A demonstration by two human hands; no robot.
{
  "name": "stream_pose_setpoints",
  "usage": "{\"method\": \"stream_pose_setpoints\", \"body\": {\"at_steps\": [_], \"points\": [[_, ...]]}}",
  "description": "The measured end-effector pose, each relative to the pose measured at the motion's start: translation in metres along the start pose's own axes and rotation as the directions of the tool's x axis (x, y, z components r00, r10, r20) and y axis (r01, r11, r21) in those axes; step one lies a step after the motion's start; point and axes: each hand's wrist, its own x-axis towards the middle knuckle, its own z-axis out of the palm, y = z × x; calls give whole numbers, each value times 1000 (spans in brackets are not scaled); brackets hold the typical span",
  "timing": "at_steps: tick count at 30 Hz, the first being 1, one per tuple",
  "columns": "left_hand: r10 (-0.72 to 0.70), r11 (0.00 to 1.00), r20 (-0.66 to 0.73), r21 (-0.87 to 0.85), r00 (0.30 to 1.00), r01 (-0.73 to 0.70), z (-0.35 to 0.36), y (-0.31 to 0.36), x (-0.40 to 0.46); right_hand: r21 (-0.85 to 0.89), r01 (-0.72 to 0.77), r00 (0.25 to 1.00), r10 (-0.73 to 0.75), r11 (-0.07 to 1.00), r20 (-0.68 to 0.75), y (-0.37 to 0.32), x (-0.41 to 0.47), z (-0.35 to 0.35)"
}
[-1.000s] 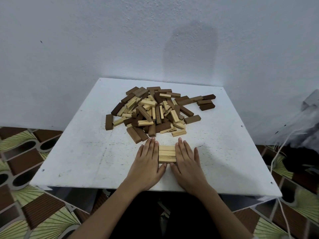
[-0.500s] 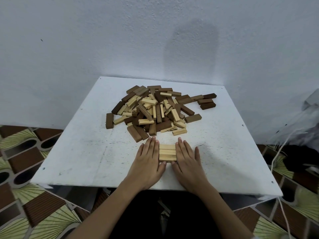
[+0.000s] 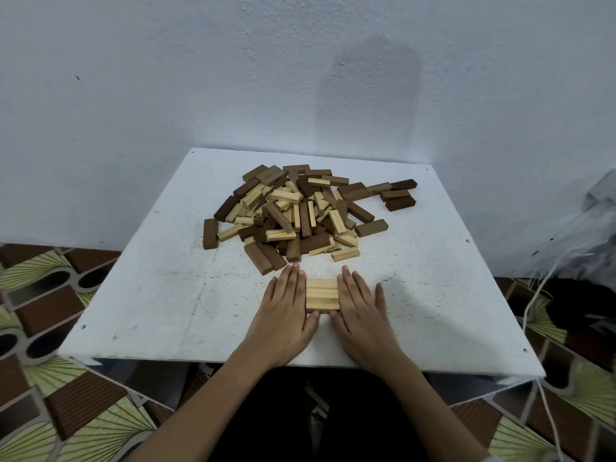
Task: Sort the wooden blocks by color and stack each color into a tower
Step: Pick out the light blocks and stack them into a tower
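Presently: both hands flat on the white table [image 3: 166, 295], fingers straight and close together, palms down. Left hand [image 3: 283, 315] lies against the left ends of a small set of light blocks [image 3: 322, 294]; right hand [image 3: 361, 315] lies against the right ends. Thumbs meet the near edge of the set. Nothing gripped or pinched, just straight fingers pressing inward from either side.

Set sits at 6 o'clock on the table, close to the near edge. Three pale blocks show side by side, long sides touching; whether a second layer lies beneath, cannot tell. Likely purpose of the hold: squaring the ends flush so the base layer is true before anything goes on top. A crooked base would carry its lean up the tower.

Mixed pile [image 3: 300, 215] at centre to 12 o'clock, light and dark blocks jumbled, some overlapping. Nearest dark blocks [image 3: 266, 258] just beyond the left fingertips, apart from the set. A few dark strays [image 3: 398, 195] at 2 o'clock; one dark block [image 3: 210, 233] alone at 10 o'clock.

Judgement: sorting barely begun; light tower at its first layer, no dark tower started. Next light pieces lie at the pile's near rim, easy reach.
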Motion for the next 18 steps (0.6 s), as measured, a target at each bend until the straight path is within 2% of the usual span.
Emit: {"method": "stream_pose_setpoints", "body": {"at_steps": [18], "points": [[17, 997, -3, -70, 1000, -17, -4, 1, -1, -29, 6, 1000, -6, 1000, 0, 1, 0, 3]]}}
